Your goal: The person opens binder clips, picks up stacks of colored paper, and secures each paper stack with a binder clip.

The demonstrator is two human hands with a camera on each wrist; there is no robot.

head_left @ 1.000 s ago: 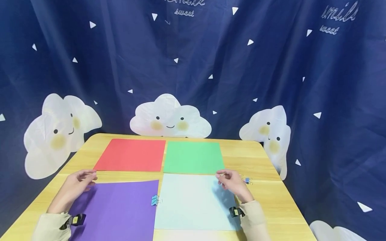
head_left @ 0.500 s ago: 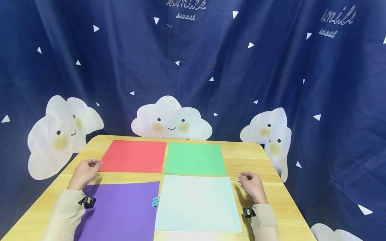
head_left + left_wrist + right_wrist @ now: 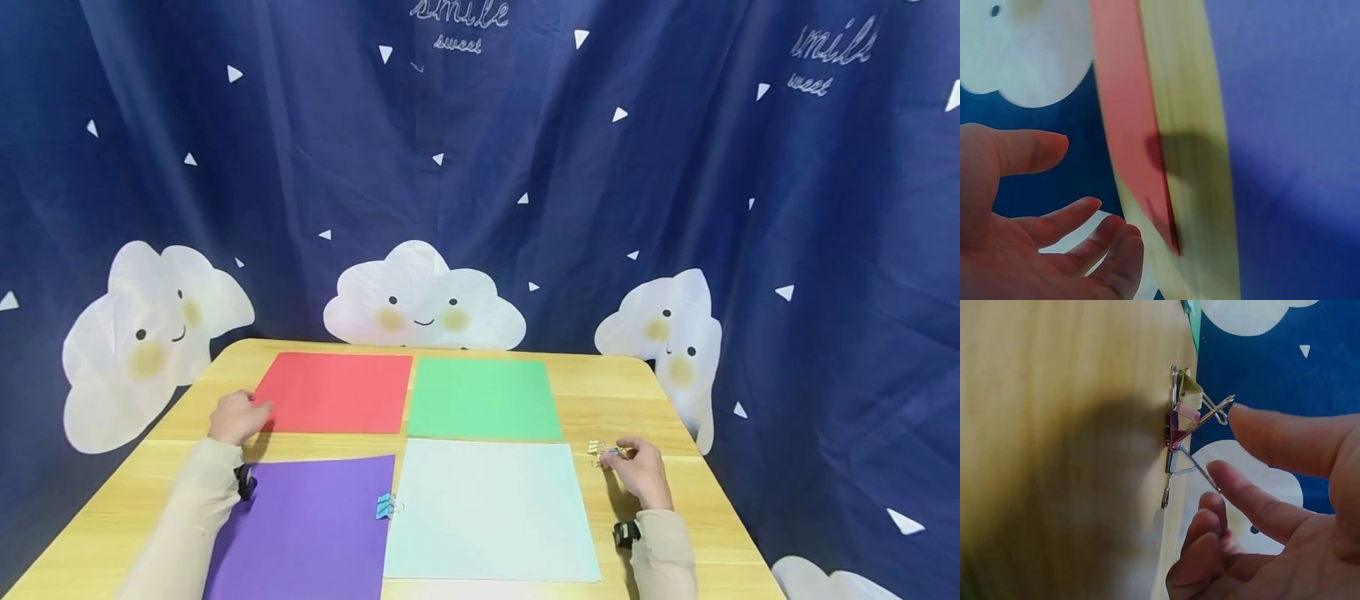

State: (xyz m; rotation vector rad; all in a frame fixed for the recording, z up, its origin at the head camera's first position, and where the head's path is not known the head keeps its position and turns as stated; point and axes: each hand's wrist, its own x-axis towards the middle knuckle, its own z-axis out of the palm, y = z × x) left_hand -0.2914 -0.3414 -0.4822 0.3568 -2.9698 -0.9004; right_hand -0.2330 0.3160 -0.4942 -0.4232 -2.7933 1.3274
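My left hand (image 3: 238, 417) lies on the wooden table (image 3: 645, 392) at the near left corner of the red sheet (image 3: 337, 392). In the left wrist view the left hand (image 3: 1079, 175) is relaxed and holds nothing. My right hand (image 3: 622, 455) reaches a small cluster of binder clips (image 3: 598, 451) to the right of the pale blue sheet (image 3: 487, 508). In the right wrist view the thumb and forefinger of the right hand (image 3: 1225, 440) touch the wire handles of a pink clip (image 3: 1182, 428), which lies on the table beside a yellow clip (image 3: 1191, 390).
A green sheet (image 3: 483, 398) lies beside the red one, and a purple sheet (image 3: 307, 525) lies in front of my left arm. A blue binder clip (image 3: 385, 505) sits between the purple and pale blue sheets. A dark blue cloud-print curtain (image 3: 480, 167) hangs behind the table.
My left hand has moved forward from the purple sheet's corner to the red sheet's corner. My right hand has left the pale blue sheet and gone right to the binder clips.
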